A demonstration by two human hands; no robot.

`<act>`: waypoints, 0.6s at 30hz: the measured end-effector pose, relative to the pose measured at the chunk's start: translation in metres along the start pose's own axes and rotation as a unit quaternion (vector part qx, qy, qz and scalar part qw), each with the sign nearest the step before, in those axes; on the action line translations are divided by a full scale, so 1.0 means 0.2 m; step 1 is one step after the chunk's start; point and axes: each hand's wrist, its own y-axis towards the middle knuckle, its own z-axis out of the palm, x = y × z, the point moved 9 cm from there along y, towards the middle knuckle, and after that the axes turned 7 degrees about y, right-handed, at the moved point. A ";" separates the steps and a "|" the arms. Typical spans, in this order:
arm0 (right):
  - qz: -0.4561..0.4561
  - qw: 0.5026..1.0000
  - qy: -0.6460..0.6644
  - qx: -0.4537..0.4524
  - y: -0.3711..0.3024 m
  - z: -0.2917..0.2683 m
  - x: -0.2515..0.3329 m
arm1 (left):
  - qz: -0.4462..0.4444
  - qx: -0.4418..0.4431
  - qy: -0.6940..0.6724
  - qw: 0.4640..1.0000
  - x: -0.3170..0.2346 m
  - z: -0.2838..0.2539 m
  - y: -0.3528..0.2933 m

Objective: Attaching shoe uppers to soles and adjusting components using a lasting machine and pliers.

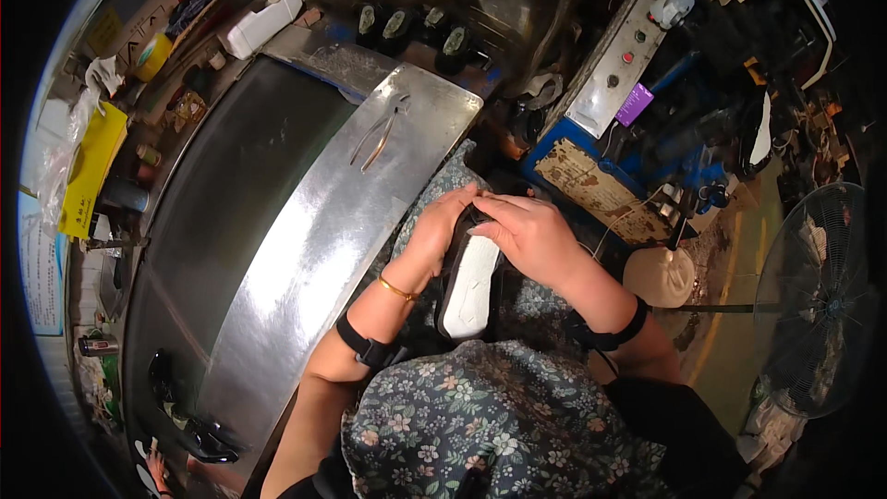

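Shiny metal panel [296, 249] borders a dark belt [231, 157]. Head view: right of the panel, left hand [432, 236] and right hand [536, 231] meet, clamped on the far end of a white-soled shoe [469, 286]; forearms angle inward.

Pliers [395, 112], white jug [264, 28], round fan [818, 300]

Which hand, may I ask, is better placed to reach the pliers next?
Probably the left hand: it is nearer the pliers on the metal sheet, though it, like the right hand, grips the shoe.
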 end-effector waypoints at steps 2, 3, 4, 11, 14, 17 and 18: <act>0.006 0.999 -0.005 0.044 0.01 0.00 -0.02 | -0.019 -0.003 -0.021 1.000 0.04 0.01 -0.01; 0.008 0.999 -0.003 0.052 0.01 -0.01 -0.05 | -0.049 -0.012 -0.012 0.999 0.07 0.00 -0.01; 0.035 0.995 0.018 0.087 0.01 0.01 -0.10 | -0.056 -0.018 -0.005 0.998 0.08 0.00 -0.01; 0.183 0.964 0.183 -0.066 -0.13 0.17 -0.32 | 0.353 -0.056 0.350 0.866 -0.22 0.03 -0.18; 0.277 0.936 0.201 -0.080 -0.36 0.38 -0.30 | 0.244 -0.031 0.363 0.898 -0.14 -0.06 -0.12; 0.290 0.945 0.146 -0.046 -0.46 0.44 -0.33 | 0.208 0.002 0.329 0.921 -0.12 -0.12 -0.05; 0.238 0.960 0.139 -0.047 -0.45 0.42 -0.32 | 0.174 0.021 0.319 0.931 -0.08 -0.13 -0.02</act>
